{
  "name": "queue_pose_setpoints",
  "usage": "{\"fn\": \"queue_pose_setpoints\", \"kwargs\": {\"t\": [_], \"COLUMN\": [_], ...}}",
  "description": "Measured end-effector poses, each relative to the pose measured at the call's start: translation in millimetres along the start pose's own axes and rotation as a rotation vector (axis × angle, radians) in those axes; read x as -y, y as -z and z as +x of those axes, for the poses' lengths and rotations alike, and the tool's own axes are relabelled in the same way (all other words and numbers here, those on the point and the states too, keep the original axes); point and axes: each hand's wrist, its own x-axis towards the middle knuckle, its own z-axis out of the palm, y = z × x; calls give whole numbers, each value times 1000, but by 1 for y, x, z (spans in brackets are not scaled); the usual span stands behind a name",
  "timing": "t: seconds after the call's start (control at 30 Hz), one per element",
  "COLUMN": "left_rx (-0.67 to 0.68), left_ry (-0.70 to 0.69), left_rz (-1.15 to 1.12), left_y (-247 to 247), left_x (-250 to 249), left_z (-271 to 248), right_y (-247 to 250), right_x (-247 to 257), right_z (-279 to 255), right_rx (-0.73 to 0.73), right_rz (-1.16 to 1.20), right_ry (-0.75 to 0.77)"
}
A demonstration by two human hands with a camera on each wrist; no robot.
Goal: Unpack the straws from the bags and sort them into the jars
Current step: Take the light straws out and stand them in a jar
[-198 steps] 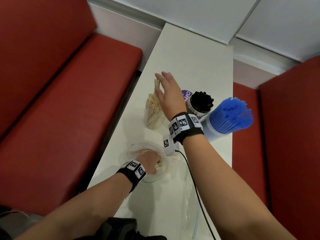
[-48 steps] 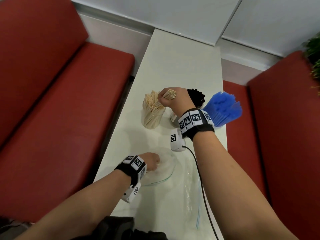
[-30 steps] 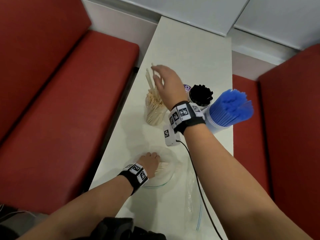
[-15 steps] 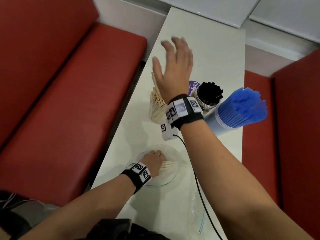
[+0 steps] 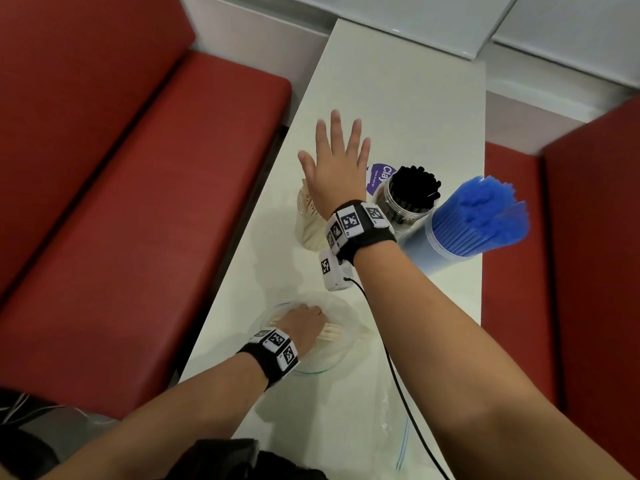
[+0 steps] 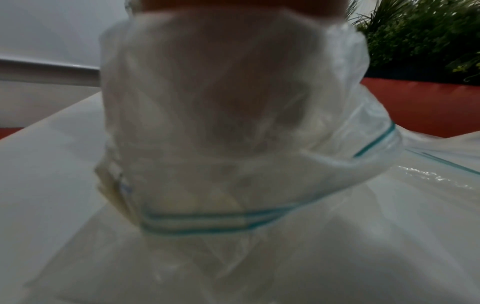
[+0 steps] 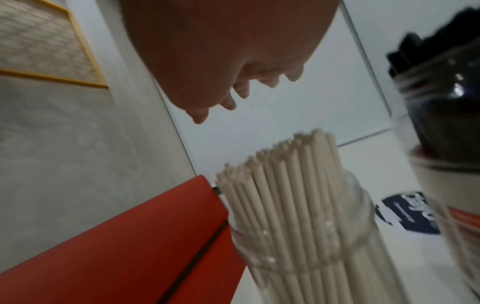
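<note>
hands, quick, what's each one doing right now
Left hand: inside the clear bag, gripping pale straws.
Right hand: open, fingers spread above the jar of pale straws, holding nothing.

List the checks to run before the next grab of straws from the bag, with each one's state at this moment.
1. Right hand empty, fingers spread: ok.
2. Left hand inside the bag: ok.
3. Cream straws left in the bag: ok.
4. Left hand's grip on them: cannot tell.
5. Cream jar upright, straws standing: ok.
6. Room in the cream jar for more: cannot tell.
</note>
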Motion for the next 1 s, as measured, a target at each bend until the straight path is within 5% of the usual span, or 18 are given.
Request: {"fn": "queue_pose_setpoints", "kwargs": {"t": [0.07,0.2,0.37,0.4,0.5,0.6,0.8,1.0], "left_rx": [19,-25,-37,-45,-15,34,17,-58], "left_ry": [-3,3,21,13,61,89,87,105], "left_rz": [-22,-81,-132,-124,-115,-64,-1,29], "left_y": [7,14,25,26,35,45,43,49], "left_x": [2,6,10,10,3,-7,-9,-12], "left_z": [0,-1,-3,-4,-6,-13,-25,-37], "right_y": [4,-8,9,11,13,3,-16,-37], "right_x": [2,-12,-21,-19,-12,-14,-31,-37], "right_z": [-4,-33,-81,-93,-129,-158,-190,-209], "right_rx": [-24,311,-155,-125,306,609,687,835], "right_rz": [6,-3,409,517,669,535,232,82], "right_ry": [19,31,101,116,68,33,-84,-13]}}
